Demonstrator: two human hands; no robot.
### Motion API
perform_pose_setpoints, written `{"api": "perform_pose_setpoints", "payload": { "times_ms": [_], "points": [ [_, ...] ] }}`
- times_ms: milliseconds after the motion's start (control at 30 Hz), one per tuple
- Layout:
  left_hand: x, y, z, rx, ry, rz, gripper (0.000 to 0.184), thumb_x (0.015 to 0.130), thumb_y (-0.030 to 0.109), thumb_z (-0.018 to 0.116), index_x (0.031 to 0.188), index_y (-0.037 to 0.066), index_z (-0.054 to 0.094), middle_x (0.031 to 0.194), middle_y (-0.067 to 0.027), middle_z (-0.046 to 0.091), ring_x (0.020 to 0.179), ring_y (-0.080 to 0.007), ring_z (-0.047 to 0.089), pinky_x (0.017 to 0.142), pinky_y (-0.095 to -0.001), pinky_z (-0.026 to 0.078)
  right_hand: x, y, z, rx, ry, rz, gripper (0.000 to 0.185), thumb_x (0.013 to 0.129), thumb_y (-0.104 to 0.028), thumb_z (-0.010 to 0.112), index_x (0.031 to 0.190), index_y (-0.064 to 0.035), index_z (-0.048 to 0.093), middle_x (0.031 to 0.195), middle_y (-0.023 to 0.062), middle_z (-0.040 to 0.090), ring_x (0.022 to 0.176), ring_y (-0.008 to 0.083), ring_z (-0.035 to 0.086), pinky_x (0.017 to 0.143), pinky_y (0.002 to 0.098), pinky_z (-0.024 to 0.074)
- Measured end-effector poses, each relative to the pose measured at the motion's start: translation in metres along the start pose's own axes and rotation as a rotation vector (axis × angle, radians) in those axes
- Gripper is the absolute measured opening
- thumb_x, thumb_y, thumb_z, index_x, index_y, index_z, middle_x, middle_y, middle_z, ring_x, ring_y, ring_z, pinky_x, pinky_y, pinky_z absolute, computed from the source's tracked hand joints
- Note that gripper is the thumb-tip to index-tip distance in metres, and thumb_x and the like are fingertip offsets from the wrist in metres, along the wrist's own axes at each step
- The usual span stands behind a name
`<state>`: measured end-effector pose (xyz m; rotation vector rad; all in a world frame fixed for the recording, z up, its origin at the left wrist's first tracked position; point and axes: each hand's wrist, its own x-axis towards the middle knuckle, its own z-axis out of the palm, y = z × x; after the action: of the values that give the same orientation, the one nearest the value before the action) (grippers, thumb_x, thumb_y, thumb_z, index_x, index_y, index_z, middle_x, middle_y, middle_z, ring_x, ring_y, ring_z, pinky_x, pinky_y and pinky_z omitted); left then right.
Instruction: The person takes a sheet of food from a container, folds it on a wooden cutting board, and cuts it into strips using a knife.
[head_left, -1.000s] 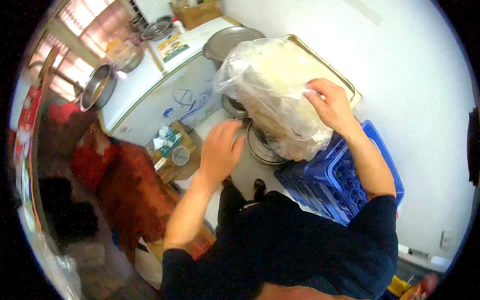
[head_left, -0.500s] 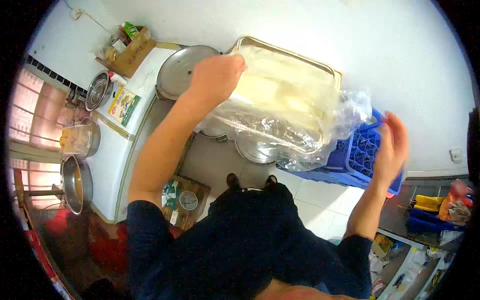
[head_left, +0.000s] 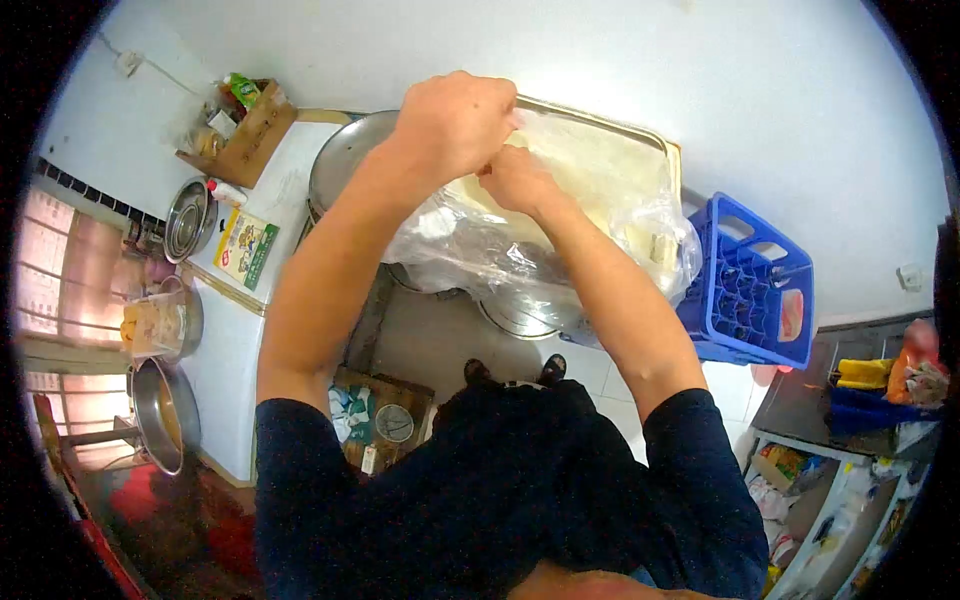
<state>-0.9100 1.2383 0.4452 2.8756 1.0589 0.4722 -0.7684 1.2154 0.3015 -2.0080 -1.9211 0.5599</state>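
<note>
A rectangular metal tray sits against the wall, with a flat pale-yellow layer inside it. Clear plastic sheeting lies crumpled over the tray's near side and hangs off its front edge. At the tray's left end, my left hand is closed on the plastic, knuckles up. My right hand pinches the plastic right beside it, just below and to the right. The fingertips of both hands are partly hidden.
A blue bottle crate stands right of the tray. Left of it is a large round metal lid or pan. The white counter holds a cardboard box and metal bowls. A low wooden stool is on the floor.
My right hand has come from above the blue crate across to the tray's left end, beside my left hand. The plastic has been drawn away from the crate, and the view has shifted slightly.
</note>
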Motion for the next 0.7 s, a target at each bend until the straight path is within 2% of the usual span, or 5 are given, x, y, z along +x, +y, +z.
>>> {"api": "perform_pose_setpoints", "payload": {
  "times_ms": [267,533,600,667,700],
  "points": [
    [-0.016,0.009,-0.012,0.017,-0.022,-0.03,0.027,0.096,0.031,0.074,0.114,0.011,0.077,0.096,-0.0174,0.079,0.095,-0.0409,0.075,0.086,-0.0515,0.059,0.047,0.023,0.073,0.269,0.091,-0.224,0.039,0.098,-0.028,0.067,0.126,-0.0025,0.073,0.126,0.0273,0.074,0.121,0.0427,0.07,0.102,0.052,0.0543],
    [-0.052,0.041,-0.031,-0.134,0.472,0.288,0.027,0.092,0.027,0.079,0.11,0.006,0.075,0.095,-0.0158,0.072,0.088,-0.0378,0.071,0.079,-0.0467,0.058,0.041,0.035,0.076,0.27,0.125,-0.322,0.042,0.096,-0.037,0.069,0.123,-0.0044,0.073,0.124,0.0246,0.072,0.117,0.0399,0.069,0.1,0.051,0.0536],
    [-0.074,0.058,-0.034,-0.135,0.429,0.281,0.025,0.093,0.029,0.078,0.102,0.006,0.074,0.092,-0.0149,0.071,0.085,-0.0362,0.071,0.078,-0.0448,0.058,0.041,0.038,0.082,0.243,0.136,-0.317,0.043,0.096,-0.039,0.07,0.122,-0.0048,0.073,0.123,0.0238,0.072,0.116,0.039,0.069,0.1,0.0503,0.0533],
    [-0.098,0.074,-0.034,-0.229,0.02,0.174,0.027,0.094,0.031,0.077,0.097,0.005,0.072,0.09,-0.015,0.07,0.086,-0.0374,0.071,0.079,-0.0474,0.058,0.044,0.043,0.089,0.214,0.146,-0.317,0.043,0.095,-0.04,0.07,0.12,-0.0051,0.073,0.122,0.023,0.071,0.115,0.0381,0.068,0.099,0.0496,0.053],
    [-0.106,0.075,-0.024,-0.225,0.014,0.174,0.027,0.094,0.031,0.077,0.097,0.005,0.072,0.09,-0.015,0.07,0.086,-0.0374,0.071,0.079,-0.0474,0.058,0.048,0.046,0.09,0.144,0.145,-0.346,0.044,0.095,-0.041,0.07,0.12,-0.0053,0.074,0.122,0.0226,0.071,0.115,0.0377,0.068,0.099,0.0493,0.0529]
  ]
}}
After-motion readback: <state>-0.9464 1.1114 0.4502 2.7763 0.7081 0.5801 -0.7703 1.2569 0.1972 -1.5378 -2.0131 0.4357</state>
